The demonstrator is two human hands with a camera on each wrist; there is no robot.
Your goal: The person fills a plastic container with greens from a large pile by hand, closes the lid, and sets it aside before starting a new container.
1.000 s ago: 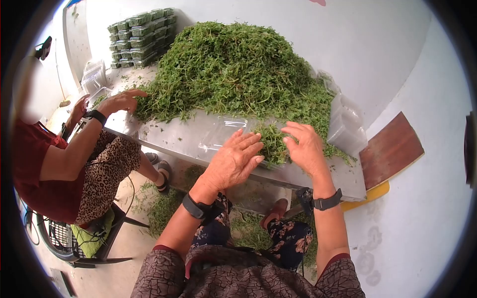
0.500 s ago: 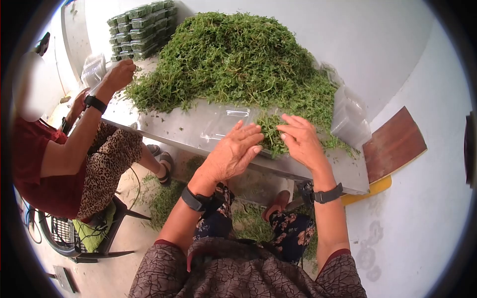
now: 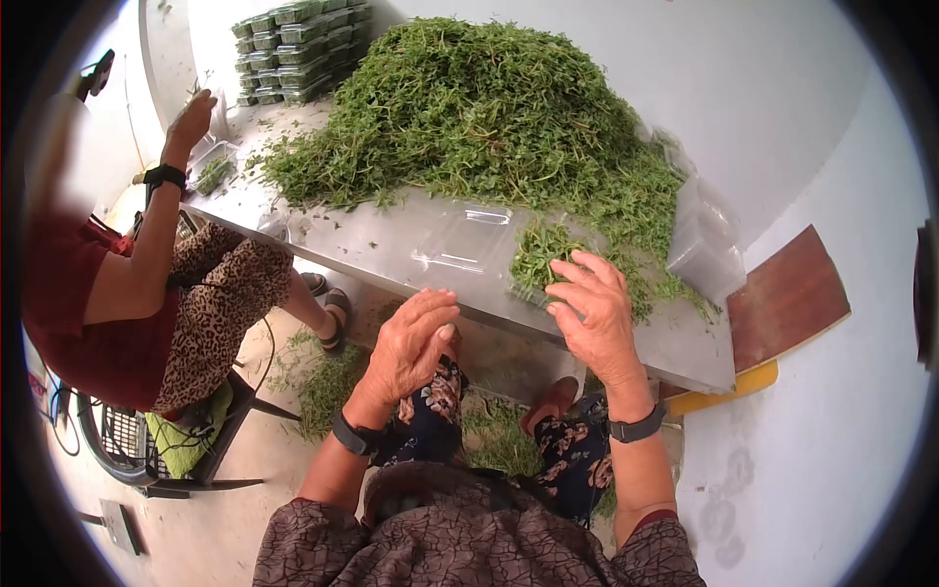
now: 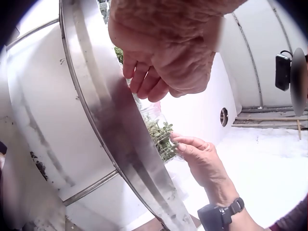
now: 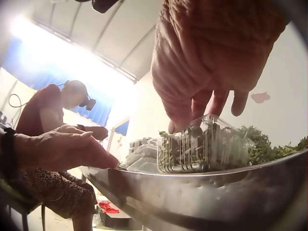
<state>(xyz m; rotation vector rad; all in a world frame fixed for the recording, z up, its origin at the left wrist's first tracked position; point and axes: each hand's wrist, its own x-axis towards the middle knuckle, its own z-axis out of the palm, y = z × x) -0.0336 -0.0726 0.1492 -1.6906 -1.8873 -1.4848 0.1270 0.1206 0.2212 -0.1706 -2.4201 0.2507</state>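
Observation:
A clear plastic box filled with green sprigs [image 3: 536,256] sits at the front edge of the metal table; the right wrist view shows its ribbed wall [image 5: 202,149]. My right hand [image 3: 599,318] is over the box's right side, fingers loosely bent, fingertips at the greens. Off the table's front edge, my left hand [image 3: 406,347] hangs in the air with nothing in it, fingers together and nearly straight. A clear lid [image 3: 465,238] lies flat on the table left of the box. Behind them rises a big heap of greens [image 3: 489,108].
Packed boxes [image 3: 303,49] are stacked at the back left, and empty clear containers [image 3: 706,240] stand at the right. A seated person [image 3: 117,293] works at the table's left end beside another box [image 3: 213,168]. A reddish board [image 3: 787,293] leans by the wall.
My left hand has drawn back from the box, down and to the left. My right hand has stayed beside the box. The other person's hand has risen away from the heap.

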